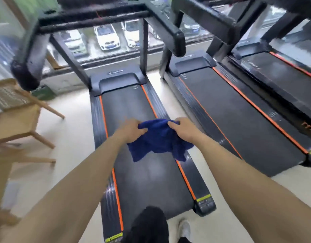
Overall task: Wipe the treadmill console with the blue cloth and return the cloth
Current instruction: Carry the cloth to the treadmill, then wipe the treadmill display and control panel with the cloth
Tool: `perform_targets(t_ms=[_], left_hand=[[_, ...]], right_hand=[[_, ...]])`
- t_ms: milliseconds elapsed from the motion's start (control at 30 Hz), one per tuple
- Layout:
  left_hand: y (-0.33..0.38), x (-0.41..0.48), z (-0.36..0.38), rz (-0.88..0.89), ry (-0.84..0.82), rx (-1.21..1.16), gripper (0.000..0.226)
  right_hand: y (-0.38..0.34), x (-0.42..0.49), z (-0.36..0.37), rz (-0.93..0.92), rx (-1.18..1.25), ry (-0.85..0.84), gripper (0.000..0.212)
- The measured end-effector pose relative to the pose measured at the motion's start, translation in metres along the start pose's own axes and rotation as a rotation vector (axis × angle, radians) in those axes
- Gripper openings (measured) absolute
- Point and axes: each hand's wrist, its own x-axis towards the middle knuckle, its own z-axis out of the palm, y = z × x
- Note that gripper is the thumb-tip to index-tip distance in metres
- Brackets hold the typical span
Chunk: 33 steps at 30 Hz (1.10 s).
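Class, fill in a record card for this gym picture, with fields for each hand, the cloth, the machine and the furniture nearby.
Left hand: grips the upper left edge of the dark blue towelling cloth
Right hand: pinches the cloth's upper right edge
Cloth: bunched, hanging between both hands
Machine: black treadmill with orange stripes, below the cloth
Furniture: light wooden chair, left of the treadmill
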Motion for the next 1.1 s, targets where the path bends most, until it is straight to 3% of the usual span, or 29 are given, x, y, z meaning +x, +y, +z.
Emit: perform_targets(t_ms=[233, 367, 500, 667, 900, 1100], left_hand=[[-0.020, 0.011, -0.090, -0.192, 0.338, -0.001, 0.028], [-0.030, 0.036, -0.122, -0.241, 0.432, -0.028, 0.019], [-0.046, 0.080, -0.151, -0.255, 0.494, -0.013, 0.024], [-0.090, 0.162, -0.197, -0.307, 0.494, -0.069, 0.031], [-0.137, 0.271, -0.320, -0.338, 0.366, -0.325, 0.036], [-0.126, 0.314, -0.451, -0.321, 0.431, -0.470, 0.049]], right_hand=[[-0.086, 0.083, -0.020, -0.290, -0.103, -0.064, 0.030], [-0.121, 0.129, -0.026, -0.386, -0.154, -0.048, 0.031], [-0.143, 0.193, -0.023, -0.397, -0.232, -0.004, 0.032], [-0.180, 0.303, -0.010, -0.382, -0.275, -0.038, 0.044], [-0.293, 0.420, -0.021, -0.218, -0.224, -0.323, 0.052], [-0.418, 0.467, -0.081, -0.191, -0.040, -0.291, 0.051]])
